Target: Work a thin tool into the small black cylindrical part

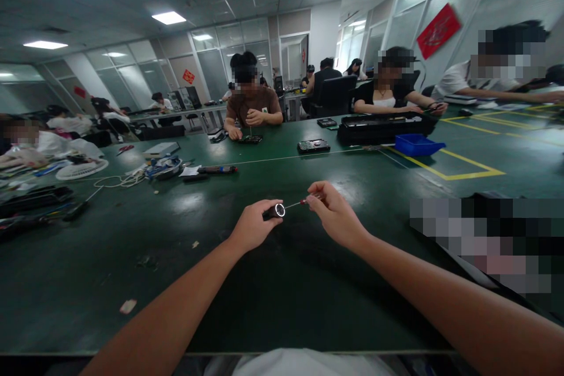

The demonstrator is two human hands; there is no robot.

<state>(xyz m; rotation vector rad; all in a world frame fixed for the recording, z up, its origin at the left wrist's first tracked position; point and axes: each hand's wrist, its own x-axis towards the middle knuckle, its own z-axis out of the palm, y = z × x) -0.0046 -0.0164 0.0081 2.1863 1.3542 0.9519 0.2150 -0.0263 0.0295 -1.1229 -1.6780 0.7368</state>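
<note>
Above the green table (308,288), my left hand (252,227) is closed around a short dark cylinder with a bright white ring on its end face (279,210). That ringed end points right; the exact kind of object is too small to make out. My right hand (338,216) pinches a screwdriver (294,204) with a thin metal shaft and some red at the handle. Its shaft runs left to the ringed end. Whether the tip touches or goes inside I cannot tell. My fingers hide most of the handle.
Across the table a person in brown (253,106) works on a small board. Farther right are a hard drive (314,145), a blue bin (416,145) and a long black case (383,129). Coiled cables (163,169) and a dark pen-shaped tool (218,170) lie left; paper scraps (127,306) lie nearer.
</note>
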